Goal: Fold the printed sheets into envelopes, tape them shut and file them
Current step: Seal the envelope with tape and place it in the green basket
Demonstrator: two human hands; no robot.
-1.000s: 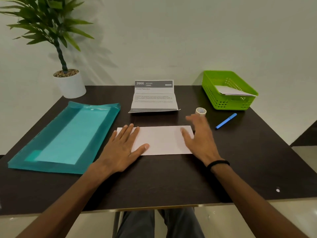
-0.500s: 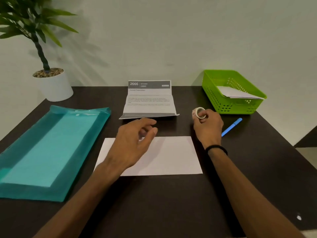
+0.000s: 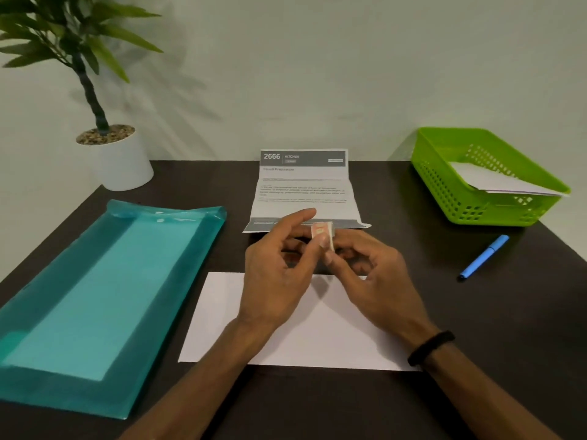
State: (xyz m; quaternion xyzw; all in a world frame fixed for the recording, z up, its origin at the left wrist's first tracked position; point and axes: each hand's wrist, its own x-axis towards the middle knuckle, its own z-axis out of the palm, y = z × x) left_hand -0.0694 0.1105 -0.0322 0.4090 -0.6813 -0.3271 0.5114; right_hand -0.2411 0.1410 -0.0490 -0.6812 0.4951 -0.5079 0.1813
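Both hands meet over the far edge of the folded white sheet (image 3: pixel 286 331), fingers curled around a small tape roll (image 3: pixel 323 234): the right hand (image 3: pixel 371 281) grips it from below, and the left hand (image 3: pixel 276 274) pinches at its near side. Just beyond the fingertips lies a printed sheet (image 3: pixel 305 192), partly unfolded. Left of the hands rests a teal plastic folder (image 3: pixel 104 296); to their right a blue pen (image 3: pixel 484 256), and farther back a green basket (image 3: pixel 444 182) holding paper.
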